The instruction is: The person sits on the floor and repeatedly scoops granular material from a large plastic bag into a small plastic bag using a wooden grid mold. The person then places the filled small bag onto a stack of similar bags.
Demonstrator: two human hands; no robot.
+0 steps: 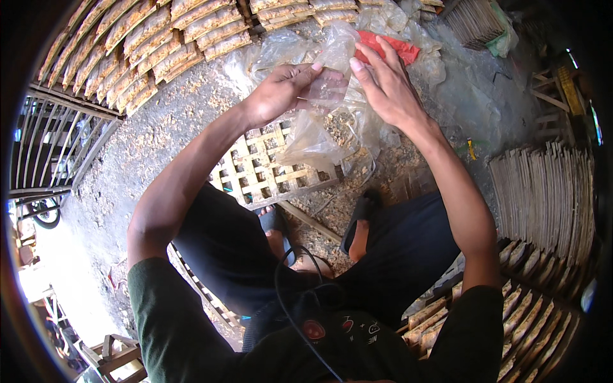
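My left hand [281,92] is closed, thumb and fingers pinching a clear plastic sheet or bag [331,89]. Through the thin film some of my fingers show. To its right is my right hand [391,92], fingers stretched out and apart beside the plastic. Whether its fingertips touch the film, I cannot tell. More crumpled clear plastic [313,140] hangs or lies below my hands, partly over a pale wooden lattice [255,167]. A red plastic piece [403,48] lies just beyond my right fingers.
Stacked rows of crusted slats [153,45] fill the far left. Loose plastic sheeting [476,96] spreads over the littered floor at the right. A stack of thin grey boards [543,198] stands at the right, and a small yellow object [471,149] lies nearby. A wooden stick [311,222] lies between my feet.
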